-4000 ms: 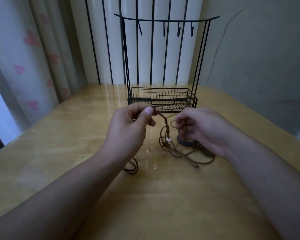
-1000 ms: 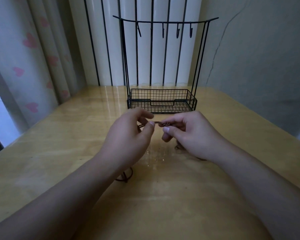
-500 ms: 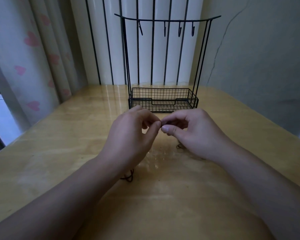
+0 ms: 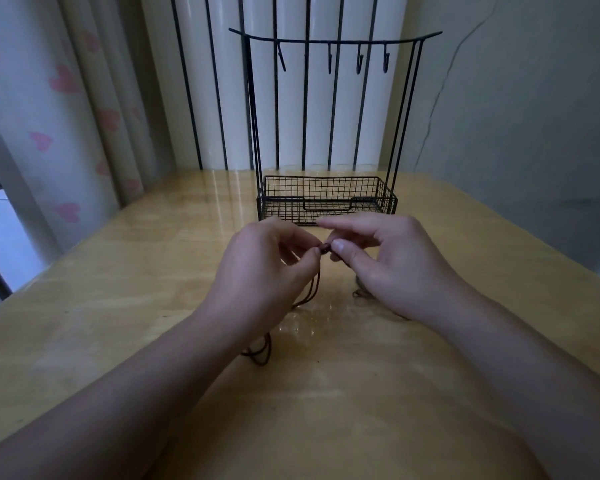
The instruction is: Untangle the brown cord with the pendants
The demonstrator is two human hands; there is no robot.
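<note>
The cord [image 4: 314, 289] is held up at one point between both hands, just above the table [image 4: 118, 271]. A small dark knot or bead [image 4: 324, 248] sits at that point. From there two strands drop along the left hand [image 4: 267, 271] to the table, and a loop [image 4: 260, 355] lies beside the left forearm. A short piece [image 4: 359, 294] shows under the right hand [image 4: 392, 265]; the rest there is hidden.

Left hand: thumb and forefinger closed on the cord at the knot, other fingers curled. Right hand: thumb and a lower finger pinch the same point from the other side; the forefinger is extended above, clear of the cord.

Progress, as a judgement: work is under way on one knot, not finished. Strands still cross on the table. No pendant is visible, so their state cannot be told.

Behind the hands, near but apart, stands a wire rack [image 4: 326, 202] with a basket base and four hooks [image 4: 329, 62] on its top bar; all hang empty. A curtain [image 4: 66, 133] hangs at the left. Nothing obstructs the hands; they themselves hide much of the cord.
</note>
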